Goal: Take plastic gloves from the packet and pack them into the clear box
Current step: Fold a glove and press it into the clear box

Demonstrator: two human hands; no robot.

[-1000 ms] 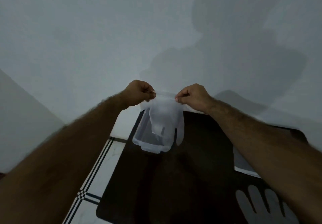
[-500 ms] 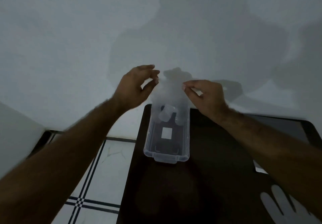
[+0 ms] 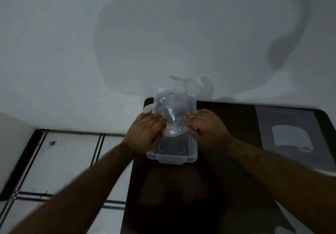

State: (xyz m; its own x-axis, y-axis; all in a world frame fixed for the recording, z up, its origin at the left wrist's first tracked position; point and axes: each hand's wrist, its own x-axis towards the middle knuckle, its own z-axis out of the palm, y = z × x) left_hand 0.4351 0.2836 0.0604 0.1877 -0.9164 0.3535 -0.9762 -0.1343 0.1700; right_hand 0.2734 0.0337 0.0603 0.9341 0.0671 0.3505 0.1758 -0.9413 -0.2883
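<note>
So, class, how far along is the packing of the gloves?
Done: one plastic glove is out of the packet. In hand: left hand and right hand press it into the clear box, its far end spilling over. Left: tucking it in, then further gloves.

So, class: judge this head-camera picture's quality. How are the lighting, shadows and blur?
Head view: dim, bluish lighting; large soft shadows on the wall; the forearms are motion-blurred near the bottom edge; the glove over the clear box shows faint glare; wide-angle bending curves the table edge.
</note>
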